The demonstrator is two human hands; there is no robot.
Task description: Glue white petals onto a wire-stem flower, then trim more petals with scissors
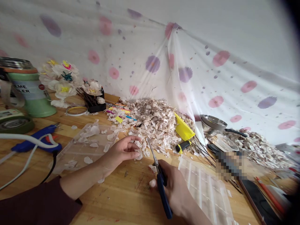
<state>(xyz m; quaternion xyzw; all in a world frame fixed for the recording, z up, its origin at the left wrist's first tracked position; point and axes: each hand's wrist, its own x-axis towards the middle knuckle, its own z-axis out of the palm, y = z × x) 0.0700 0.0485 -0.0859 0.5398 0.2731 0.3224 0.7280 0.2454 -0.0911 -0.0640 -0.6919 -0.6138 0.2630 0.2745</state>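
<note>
My left hand (pixel 125 149) pinches a thin whitish petal-like flake (pixel 138 155) between thumb and fingers, just in front of a large pile of similar pale flakes (pixel 152 122). A pair of scissors with dark blue handles (pixel 161 187) is in my right hand (pixel 174 187), fingers wrapped around the grips. Its metal blades point up and away, close to the flake but apart from it. Left of my left hand lies a clear plastic divided tray (pixel 67 150) with several loose flakes on it. Another clear divided tray (pixel 203 187) sits beside my right hand.
A blue glue gun (pixel 35 142) with cables lies at left, near a green thermos-like container (pixel 35 90). Paper-like flowers (pixel 65 78) stand behind. Toward the right are a yellow-and-black cutter (pixel 183 146), a metal pan (pixel 213 122), a phone (pixel 257 200) and another flake pile (pixel 262 147).
</note>
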